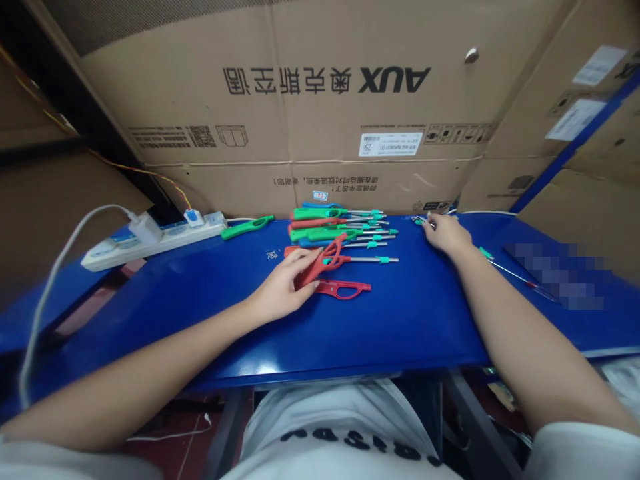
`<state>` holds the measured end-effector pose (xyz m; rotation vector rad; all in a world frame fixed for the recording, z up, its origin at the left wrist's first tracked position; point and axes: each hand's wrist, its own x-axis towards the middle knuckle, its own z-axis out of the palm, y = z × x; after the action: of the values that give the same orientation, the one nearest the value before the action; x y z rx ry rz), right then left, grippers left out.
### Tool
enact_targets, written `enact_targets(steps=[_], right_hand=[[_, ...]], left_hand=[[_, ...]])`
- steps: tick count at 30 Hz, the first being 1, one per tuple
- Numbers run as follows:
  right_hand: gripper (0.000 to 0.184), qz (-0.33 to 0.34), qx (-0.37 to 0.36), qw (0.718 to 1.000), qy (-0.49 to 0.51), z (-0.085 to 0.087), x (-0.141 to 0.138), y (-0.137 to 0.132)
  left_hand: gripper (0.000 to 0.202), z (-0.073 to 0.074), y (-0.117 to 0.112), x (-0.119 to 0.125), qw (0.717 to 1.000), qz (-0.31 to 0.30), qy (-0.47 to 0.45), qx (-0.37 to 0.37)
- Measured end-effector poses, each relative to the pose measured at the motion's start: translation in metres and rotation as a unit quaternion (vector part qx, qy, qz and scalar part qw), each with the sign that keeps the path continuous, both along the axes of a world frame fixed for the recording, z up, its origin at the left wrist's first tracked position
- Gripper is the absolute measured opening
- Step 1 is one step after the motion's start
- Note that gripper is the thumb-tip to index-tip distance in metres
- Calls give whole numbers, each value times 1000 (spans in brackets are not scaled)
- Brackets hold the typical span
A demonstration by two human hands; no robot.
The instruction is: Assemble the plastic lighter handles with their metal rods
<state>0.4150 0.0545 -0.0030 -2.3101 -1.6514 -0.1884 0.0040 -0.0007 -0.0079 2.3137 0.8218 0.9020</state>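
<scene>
Here, a shiny blue surface (400, 340) runs beneath printed cardboard (320, 133) standing along its far side. One power strip (175, 241) with two plugs (145, 229) lies at the far left, beside one loose green handle (247, 227). Lighters (320, 234) lie mid-surface, overlapping too much to count. The left hand's (283, 283) fingers are clamped on one red handle (316, 268), just above the surface; a second, lower red handle (345, 289) lies nearer, partly hidden by that hand. The right hand (447, 233) covers metal tubes (419, 221) at the far right; whether its fingers grip is unclear.
</scene>
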Motion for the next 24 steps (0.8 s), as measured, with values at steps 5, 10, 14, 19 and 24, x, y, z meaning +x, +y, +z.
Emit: enact_targets(steps=[5,10,14,19,24], right_hand=[[43,-96,19,995,5,-2,-5,-1],[33,130,65,987,75,17,-32,-6],[24,390,20,909,144,21,-82,-20],[26,510,3,853,106,12,-136,-40],[28,523,-29,849,65,6,-144,-41]], left_hand=[[55,0,2,-5,994,-17,78,75],[46,3,4,-6,992,-68,97,46],[45,9,1,-3,990,-108,85,-14],[58,11,-2,-3,991,-87,93,-35],[41,16,1,-7,988,-14,143,-47]])
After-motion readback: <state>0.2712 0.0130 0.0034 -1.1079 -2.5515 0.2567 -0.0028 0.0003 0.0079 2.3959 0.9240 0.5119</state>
